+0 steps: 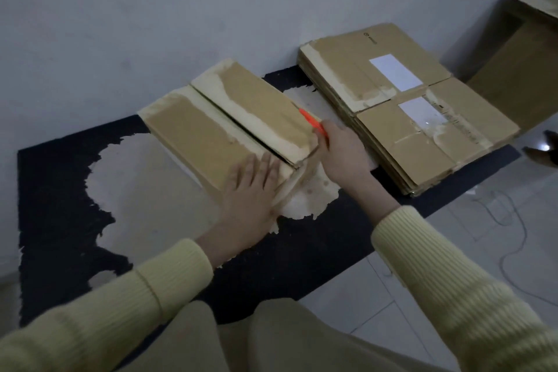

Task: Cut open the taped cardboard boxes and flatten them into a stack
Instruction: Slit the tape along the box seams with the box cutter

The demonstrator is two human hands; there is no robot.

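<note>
On a worn black mat (271,266), the left grip (252,187), released flat, is pressing the box (196,136) while the right grip (344,151) is grasping a cutter (311,121) near the stack (422,145).

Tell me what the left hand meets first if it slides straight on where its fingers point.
Likely the open slit between the box's top flaps: the left hand lies flat beside it, fingertips nearly at its edge.

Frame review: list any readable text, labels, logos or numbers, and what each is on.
Nothing can be read here.
The small logo and print on the top flattened box: too small to read.
The far white label and near white label on that box: no legible print.
The taped box and orange cutter: no text seen.
</note>
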